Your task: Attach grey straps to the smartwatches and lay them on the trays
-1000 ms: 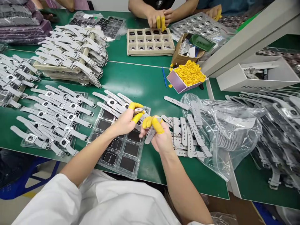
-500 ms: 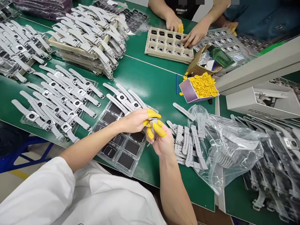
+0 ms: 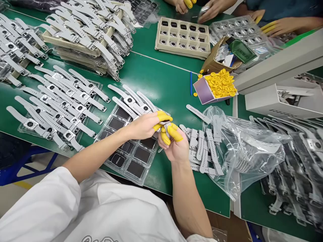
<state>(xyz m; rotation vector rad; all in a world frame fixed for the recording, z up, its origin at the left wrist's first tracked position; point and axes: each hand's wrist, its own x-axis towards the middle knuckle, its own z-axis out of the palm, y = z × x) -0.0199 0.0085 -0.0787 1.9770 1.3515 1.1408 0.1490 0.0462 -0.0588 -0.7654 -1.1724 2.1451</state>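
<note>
Watch case [image 3: 165,123] in left grip [image 3: 147,125], strap [image 3: 160,150] in right grip [image 3: 175,144]; lettering on black insert [image 3: 117,160] illegible

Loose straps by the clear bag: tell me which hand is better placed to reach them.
Probably the right hand: it is nearer the loose straps. The left hand is farther away, above the tray. Both hands are busy at a small grey piece, though.

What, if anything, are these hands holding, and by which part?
The left hand pinches a watch, apparently by its edges; the right hand holds a strap close to it, but exactly where along its length is hidden.
</note>
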